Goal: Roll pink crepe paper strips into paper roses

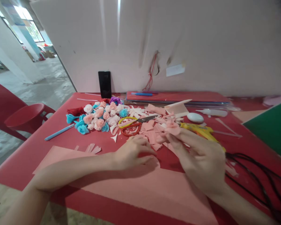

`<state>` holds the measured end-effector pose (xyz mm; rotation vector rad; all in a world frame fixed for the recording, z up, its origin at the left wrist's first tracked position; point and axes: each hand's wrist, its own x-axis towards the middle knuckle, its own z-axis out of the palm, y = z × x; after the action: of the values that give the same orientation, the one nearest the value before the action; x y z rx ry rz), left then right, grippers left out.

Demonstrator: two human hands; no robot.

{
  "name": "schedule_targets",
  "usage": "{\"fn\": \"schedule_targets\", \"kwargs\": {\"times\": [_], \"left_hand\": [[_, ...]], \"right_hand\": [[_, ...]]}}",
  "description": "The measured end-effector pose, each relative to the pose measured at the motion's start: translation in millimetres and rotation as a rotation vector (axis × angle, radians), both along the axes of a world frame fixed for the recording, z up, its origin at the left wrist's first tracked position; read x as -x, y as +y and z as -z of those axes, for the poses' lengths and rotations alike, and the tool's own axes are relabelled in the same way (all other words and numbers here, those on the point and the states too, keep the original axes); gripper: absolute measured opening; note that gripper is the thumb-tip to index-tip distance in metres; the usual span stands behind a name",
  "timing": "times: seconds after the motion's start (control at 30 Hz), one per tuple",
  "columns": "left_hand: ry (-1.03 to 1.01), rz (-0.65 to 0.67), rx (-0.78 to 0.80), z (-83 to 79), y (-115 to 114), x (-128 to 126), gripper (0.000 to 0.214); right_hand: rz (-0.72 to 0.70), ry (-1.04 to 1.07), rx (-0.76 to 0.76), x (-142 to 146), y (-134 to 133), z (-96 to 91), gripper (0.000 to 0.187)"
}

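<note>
Pink sheet (pixel 140 190) slants far-left to near-right

The small curled soft-pink paper piece (pixel 173 127) in my right hand (pixel 201 159) matched the large flat pink paper sheet (pixel 140 190) before me. My smooth tabletop (pixel 37 156) was plain red. I saw ruffled paper roses (pixel 99 124) in white, peachy pink and turquoise, metal scissors (pixel 138 120) with yellow and red-orange loops, and a yellow glue gun (pixel 201 131).

Two hands (pixel 133 152) (pixel 202 159); one glue gun (pixel 206 132)
</note>
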<state>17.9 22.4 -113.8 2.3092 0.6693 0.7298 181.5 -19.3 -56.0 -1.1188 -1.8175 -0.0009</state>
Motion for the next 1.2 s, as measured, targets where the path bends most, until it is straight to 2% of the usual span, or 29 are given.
{"fn": "schedule_targets", "kwargs": {"times": [0.2,0.4,0.57,0.73,0.97,1.2], "left_hand": [[0.214,0.029,-0.154,14.2,-8.1,-6.4,0.026],[0.239,0.065,-0.215,25.3,-1.7,-7.7,0.02],[0.183,0.09,-0.164,25.5,-0.9,-6.2,0.014],[0.172,0.107,-0.083,19.9,-1.9,-6.0,0.009],[0.167,0.042,-0.016,18.9,0.4,-3.9,0.006],[0.077,-0.042,0.092,16.4,1.3,-5.3,0.014]], "right_hand": [[-0.041,0.071,0.071,-0.8,6.5,-4.5,0.021],[-0.061,0.079,0.04,-0.2,6.1,-4.2,0.022],[-0.019,0.102,0.081,2.0,3.2,-1.2,0.02],[-0.041,0.132,0.08,3.2,4.0,-1.3,0.019],[-0.034,0.117,0.067,2.5,4.3,-2.7,0.025],[-0.052,0.143,0.118,4.1,3.7,-2.2,0.024]]}}
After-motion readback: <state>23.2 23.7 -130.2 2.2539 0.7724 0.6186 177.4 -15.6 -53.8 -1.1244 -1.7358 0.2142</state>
